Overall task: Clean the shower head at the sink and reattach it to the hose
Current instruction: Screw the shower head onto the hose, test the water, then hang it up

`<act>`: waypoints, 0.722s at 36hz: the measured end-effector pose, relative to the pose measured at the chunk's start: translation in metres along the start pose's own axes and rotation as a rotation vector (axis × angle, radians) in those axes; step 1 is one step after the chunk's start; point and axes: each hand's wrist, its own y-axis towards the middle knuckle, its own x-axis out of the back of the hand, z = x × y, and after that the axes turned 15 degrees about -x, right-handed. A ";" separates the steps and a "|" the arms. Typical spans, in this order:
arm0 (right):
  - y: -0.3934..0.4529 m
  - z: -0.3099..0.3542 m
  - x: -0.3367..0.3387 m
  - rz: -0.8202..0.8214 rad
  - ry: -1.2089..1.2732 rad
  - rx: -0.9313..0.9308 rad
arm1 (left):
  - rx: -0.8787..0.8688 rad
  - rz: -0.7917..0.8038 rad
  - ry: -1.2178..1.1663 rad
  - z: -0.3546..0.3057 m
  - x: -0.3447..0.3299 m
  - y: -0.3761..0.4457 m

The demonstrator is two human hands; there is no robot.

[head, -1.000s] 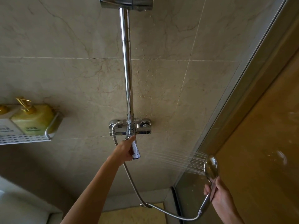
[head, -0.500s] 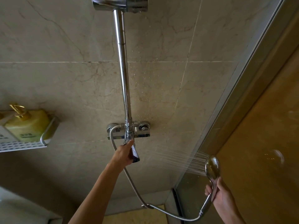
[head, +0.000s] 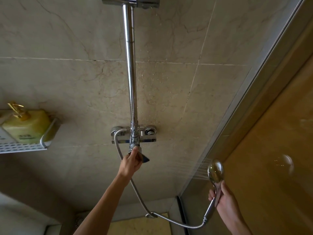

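Observation:
My right hand (head: 223, 199) grips the handle of the chrome shower head (head: 215, 170) at the lower right, held upright. Thin jets of water leave its face toward the left. The metal hose (head: 135, 187) runs from the handle's bottom in a loop up to the wall mixer valve (head: 133, 135). My left hand (head: 131, 164) holds the lever handle (head: 144, 158) under the mixer valve, and its fingers hide most of the lever.
A chrome riser pipe (head: 130, 65) climbs the tiled wall to a fitting at the top edge. A perforated white shelf (head: 23, 146) at the left holds a yellow pump bottle (head: 27, 124). A glass shower partition (head: 254, 133) stands along the right.
My left hand has moved the lever, which now points more sideways. The spray from the shower head looks thinner than before. The view has shifted slightly.

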 end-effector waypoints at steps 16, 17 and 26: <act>0.001 0.010 -0.015 0.029 -0.114 -0.043 | -0.017 0.067 0.180 -0.025 0.003 -0.008; 0.002 0.011 -0.015 0.028 -0.117 -0.046 | -0.030 0.063 0.250 -0.026 0.003 -0.007; 0.003 0.023 -0.025 0.076 -0.132 -0.040 | -0.023 0.014 0.436 -0.031 0.000 -0.006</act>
